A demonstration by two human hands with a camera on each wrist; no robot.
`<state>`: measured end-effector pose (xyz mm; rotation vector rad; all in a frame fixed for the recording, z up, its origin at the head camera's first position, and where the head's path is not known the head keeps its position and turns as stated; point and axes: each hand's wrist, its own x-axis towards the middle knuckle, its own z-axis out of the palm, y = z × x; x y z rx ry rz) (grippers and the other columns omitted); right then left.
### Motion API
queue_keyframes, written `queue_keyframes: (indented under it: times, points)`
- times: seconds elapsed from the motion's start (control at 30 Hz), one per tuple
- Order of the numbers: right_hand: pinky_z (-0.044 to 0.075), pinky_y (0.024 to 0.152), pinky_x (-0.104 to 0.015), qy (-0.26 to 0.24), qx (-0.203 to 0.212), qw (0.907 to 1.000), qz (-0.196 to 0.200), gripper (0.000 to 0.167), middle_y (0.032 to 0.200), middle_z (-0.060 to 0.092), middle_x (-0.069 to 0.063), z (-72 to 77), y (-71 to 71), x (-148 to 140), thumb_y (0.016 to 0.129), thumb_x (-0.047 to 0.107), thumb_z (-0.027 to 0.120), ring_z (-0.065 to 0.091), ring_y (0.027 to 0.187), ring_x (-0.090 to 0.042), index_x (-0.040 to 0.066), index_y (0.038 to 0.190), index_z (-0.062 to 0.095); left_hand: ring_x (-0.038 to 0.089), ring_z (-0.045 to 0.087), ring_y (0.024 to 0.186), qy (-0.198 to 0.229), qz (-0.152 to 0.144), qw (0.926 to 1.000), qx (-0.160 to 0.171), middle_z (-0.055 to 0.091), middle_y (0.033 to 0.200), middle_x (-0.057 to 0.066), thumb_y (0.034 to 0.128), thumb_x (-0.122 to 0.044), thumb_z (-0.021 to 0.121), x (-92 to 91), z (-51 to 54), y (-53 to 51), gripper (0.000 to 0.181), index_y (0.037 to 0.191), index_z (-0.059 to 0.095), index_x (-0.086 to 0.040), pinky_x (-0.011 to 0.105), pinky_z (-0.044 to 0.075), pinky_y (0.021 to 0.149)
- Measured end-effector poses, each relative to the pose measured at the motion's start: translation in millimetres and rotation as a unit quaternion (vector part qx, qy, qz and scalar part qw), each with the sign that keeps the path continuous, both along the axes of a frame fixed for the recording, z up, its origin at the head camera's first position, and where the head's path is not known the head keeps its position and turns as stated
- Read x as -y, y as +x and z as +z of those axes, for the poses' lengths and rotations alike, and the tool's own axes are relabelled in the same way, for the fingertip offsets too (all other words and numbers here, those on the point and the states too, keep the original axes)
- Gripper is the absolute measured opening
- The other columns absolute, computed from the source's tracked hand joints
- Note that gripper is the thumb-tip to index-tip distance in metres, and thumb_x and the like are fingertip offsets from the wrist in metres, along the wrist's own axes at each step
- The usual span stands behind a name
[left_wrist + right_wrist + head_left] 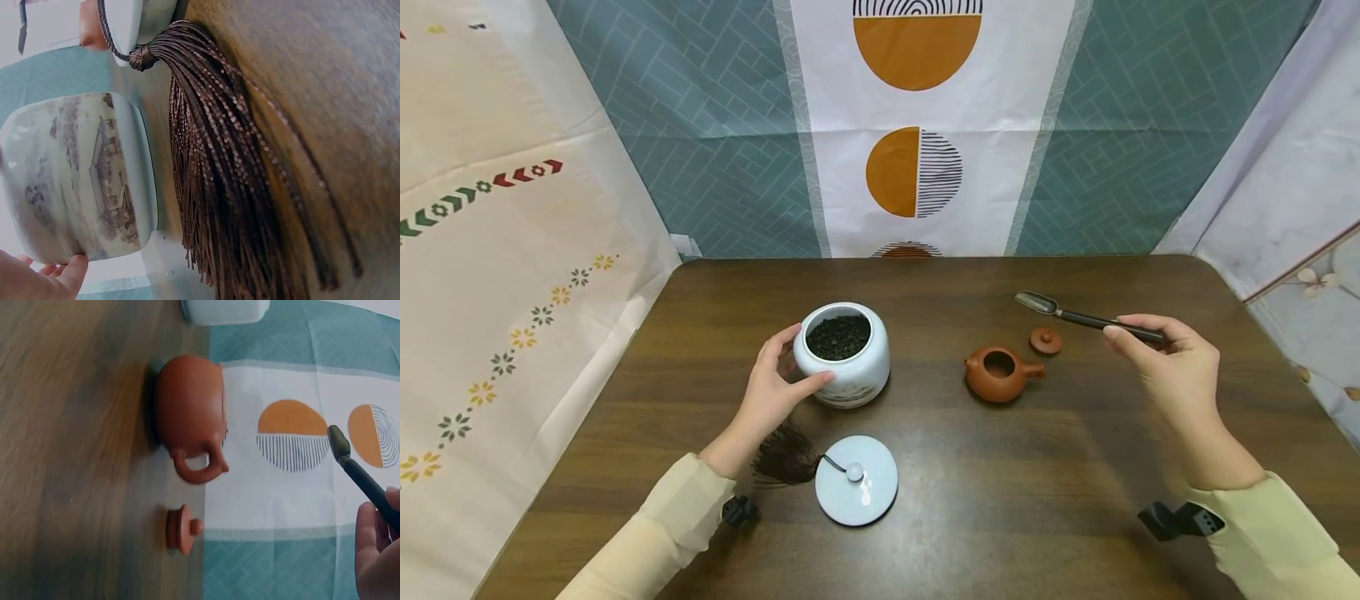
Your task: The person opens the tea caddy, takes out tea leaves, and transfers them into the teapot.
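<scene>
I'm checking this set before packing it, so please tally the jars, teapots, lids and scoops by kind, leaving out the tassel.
Jar: 1
Teapot: 1
Lids: 2 (pale lid, brown lid)
Scoop: 1, in the right hand
Total: 5

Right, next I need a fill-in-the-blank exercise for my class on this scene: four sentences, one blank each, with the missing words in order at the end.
1. The right hand holds the scoop by its ____.
2. The left hand grips the jar, whose lid lies on the ____.
3. The tassel is attached to that lid at its ____.
4. In the head view, the teapot stands to the ____ of the jar.

Missing words: handle; table; knob; right.
</scene>
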<state>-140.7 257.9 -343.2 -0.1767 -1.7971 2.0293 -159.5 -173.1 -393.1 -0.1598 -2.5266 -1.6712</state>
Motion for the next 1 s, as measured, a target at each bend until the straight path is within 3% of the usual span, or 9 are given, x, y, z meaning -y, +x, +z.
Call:
queue_keyframes:
  times: [0.2,0.43,0.83,1.0]
  points:
    - [0.057,0.066,-0.020,-0.092,-0.042,0.9934,0.054,0.020,0.083,0.072,-0.005,-4.8,-9.9,8.9,0.073,-0.010,0.075,0.070,0.070,-0.013,-0.006,0.092,0.070,0.027,0.039,0.130,0.001,-0.005,1.0000,-0.001,0.038,0.140,0.015,0.0755,-0.007,0.080,-0.6,0.7,0.1,0.078,0.141,0.038,-0.002,0.041,0.039,0.108]
    - [0.057,0.072,-0.026,-0.178,-0.045,0.9765,0.112,0.018,0.082,0.071,-0.009,7.1,-13.3,25.6,0.076,-0.019,0.066,0.071,0.075,-0.016,-0.005,0.088,0.070,0.028,0.039,0.131,0.013,-0.005,0.9999,0.000,0.038,0.141,0.016,0.0756,-0.008,0.080,-0.1,0.9,0.8,0.078,0.141,0.038,-0.002,0.041,0.038,0.109]
    - [0.058,0.073,-0.025,-0.207,-0.040,0.9622,0.173,0.016,0.083,0.068,-0.009,18.5,-26.1,54.8,0.082,-0.015,0.063,0.070,0.071,-0.017,-0.002,0.086,0.069,0.029,0.038,0.130,0.008,-0.003,1.0000,0.002,0.038,0.141,0.017,0.0774,-0.010,0.079,0.0,5.7,0.4,0.074,0.140,0.039,-0.001,0.042,0.039,0.108]
    - [0.057,0.068,-0.020,-0.180,-0.024,0.9654,0.187,0.013,0.084,0.069,-0.005,21.6,-30.7,69.2,0.083,-0.009,0.065,0.070,0.073,-0.013,0.003,0.087,0.069,0.029,0.039,0.130,-0.004,-0.009,0.9999,0.007,0.036,0.141,0.017,0.0780,-0.012,0.079,-0.8,7.4,0.4,0.076,0.140,0.038,0.000,0.043,0.041,0.106]
